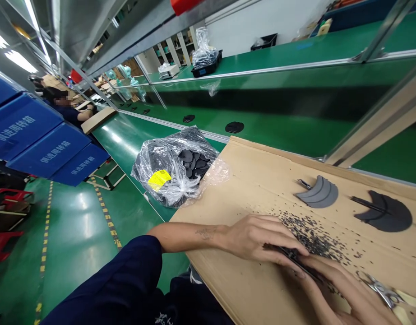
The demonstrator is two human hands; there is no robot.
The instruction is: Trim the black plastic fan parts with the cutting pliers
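My left hand (pixel 258 237) reaches in from the left and is closed on a dark, narrow-looking black plastic part (pixel 291 256). From the lower right, my right hand (pixel 339 286) grips the other end of the same part, its fingers close to those of the left. Most of the part is hidden by the fingers, so its full shape cannot be made out. Just beyond the hands, many tiny black bits (pixel 307 237) are scattered on the cardboard (pixel 248 180). A metal hand tool (pixel 382 289), like small pliers or snips, lies beside my right hand.
Two crescent-shaped parts with stems, one grey (pixel 319 193) and one black (pixel 387 212), lie farther back. A clear bag (pixel 160 155) of black discs stands left. Black pieces (pixel 234 127) rest on the green conveyor (pixel 279 140). Blue crates (pixel 42 135) and a co-worker (pixel 64 106) are at far left.
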